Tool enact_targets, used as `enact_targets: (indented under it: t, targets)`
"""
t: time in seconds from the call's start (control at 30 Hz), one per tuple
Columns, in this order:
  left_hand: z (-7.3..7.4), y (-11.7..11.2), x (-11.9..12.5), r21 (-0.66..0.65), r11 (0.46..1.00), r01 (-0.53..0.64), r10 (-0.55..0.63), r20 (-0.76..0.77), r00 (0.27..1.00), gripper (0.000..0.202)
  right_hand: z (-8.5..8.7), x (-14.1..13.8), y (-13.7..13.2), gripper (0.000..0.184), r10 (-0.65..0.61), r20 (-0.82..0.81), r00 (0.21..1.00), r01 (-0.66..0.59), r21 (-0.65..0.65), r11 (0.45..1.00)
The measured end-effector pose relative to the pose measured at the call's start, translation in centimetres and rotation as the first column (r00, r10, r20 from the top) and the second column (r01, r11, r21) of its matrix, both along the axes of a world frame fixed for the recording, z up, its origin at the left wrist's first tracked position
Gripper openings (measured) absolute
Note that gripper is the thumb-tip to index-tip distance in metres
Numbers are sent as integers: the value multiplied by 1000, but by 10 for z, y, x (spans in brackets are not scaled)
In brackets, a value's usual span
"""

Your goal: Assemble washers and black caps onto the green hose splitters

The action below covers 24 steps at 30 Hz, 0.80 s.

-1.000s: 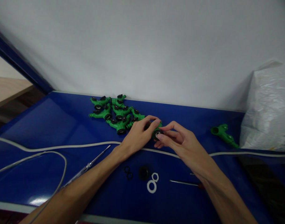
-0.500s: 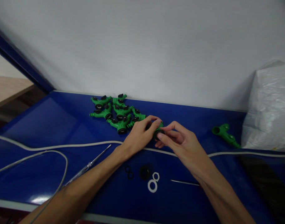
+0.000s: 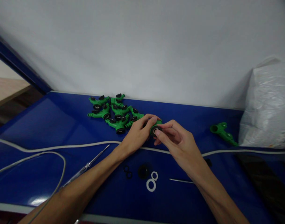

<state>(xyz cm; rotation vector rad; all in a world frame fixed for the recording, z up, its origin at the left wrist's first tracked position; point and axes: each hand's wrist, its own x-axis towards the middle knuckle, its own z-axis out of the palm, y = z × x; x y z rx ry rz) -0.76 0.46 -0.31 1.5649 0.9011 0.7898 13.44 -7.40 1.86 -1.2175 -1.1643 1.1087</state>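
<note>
A green plastic hose splitter (image 3: 159, 122) is held over the table, much of it covered by my fingers. My left hand (image 3: 138, 131) is closed around its body from the left. The splitter's black collar (image 3: 152, 131) faces me, with a paler ring showing inside. My right hand (image 3: 179, 137) grips the collar from the right, thumb pressed at its opening; whether a small part sits under the thumb is hidden. Below the hands lie two white washers (image 3: 151, 185), a black ring (image 3: 143, 171) and small black rings (image 3: 129, 175).
Several green splitters (image 3: 119, 125) with black valves cluster at the back left. Another green body (image 3: 223, 132) lies right, beside a plastic bag (image 3: 266, 109). A clear-handled screwdriver (image 3: 88, 165), a metal shaft (image 3: 181, 180) and a pale cable (image 3: 69, 146) lie across the blue table.
The splitter's collar has turned more toward me, so its inner ring shows. My right thumb has shifted slightly across the opening. The whole view has moved a little.
</note>
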Motion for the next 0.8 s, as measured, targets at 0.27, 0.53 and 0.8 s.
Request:
enact_targets:
  t: [0.27, 0.53, 0.8]
  targets:
    - [-1, 2, 5, -165, 985, -41, 77, 216, 973, 37, 0, -4, 0, 25, -61, 64, 996, 56, 80, 995]
    - [-3, 2, 14, -516, 851, 91, 243, 542, 804, 19, -2, -2, 2, 27, -158, 107, 982, 146, 109, 983]
    - [2, -2, 13, -536, 825, 178, 255, 635, 730, 16, -4, 0, 2, 38, -169, 83, 982, 166, 42, 985]
